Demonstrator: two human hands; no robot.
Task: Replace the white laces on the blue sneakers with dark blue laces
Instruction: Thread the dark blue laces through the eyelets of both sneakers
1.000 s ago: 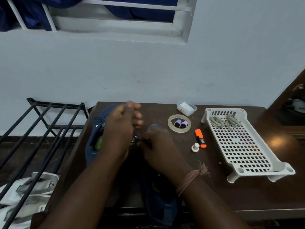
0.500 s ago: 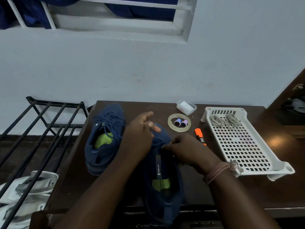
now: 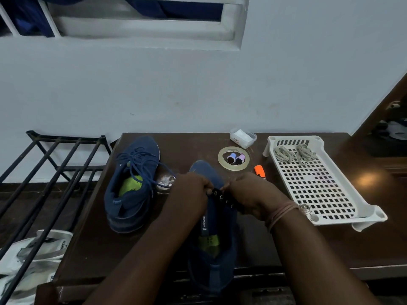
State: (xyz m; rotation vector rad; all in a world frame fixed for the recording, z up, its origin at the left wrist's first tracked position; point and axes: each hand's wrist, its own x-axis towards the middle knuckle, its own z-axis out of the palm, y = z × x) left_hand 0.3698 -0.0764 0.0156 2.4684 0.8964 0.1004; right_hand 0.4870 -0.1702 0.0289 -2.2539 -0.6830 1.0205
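Two blue sneakers lie on the dark wooden table (image 3: 308, 249). The left sneaker (image 3: 132, 186) is laced with a dark blue lace (image 3: 141, 164), loose ends trailing right. The right sneaker (image 3: 214, 238) points away from me, its eyelets bare near my fingers. My left hand (image 3: 189, 194) and my right hand (image 3: 253, 194) pinch the eyelet rows near the toe end from either side. Whether a lace is between the fingers is hidden. Two pale laces (image 3: 294, 153) lie bundled in the white tray (image 3: 363, 214).
A tape roll (image 3: 221, 159) rings two small thread spools (image 3: 235, 159). An orange marker (image 3: 259, 171) and a small clear box (image 3: 243, 137) lie behind my right hand. A black metal rack (image 3: 55, 172) stands left of the table, with a white bag (image 3: 33, 256) under it.
The camera view dropped and both hands came down and together onto the right sneaker's eyelets. The left sneaker, covered by my left hand a second ago, is now uncovered.
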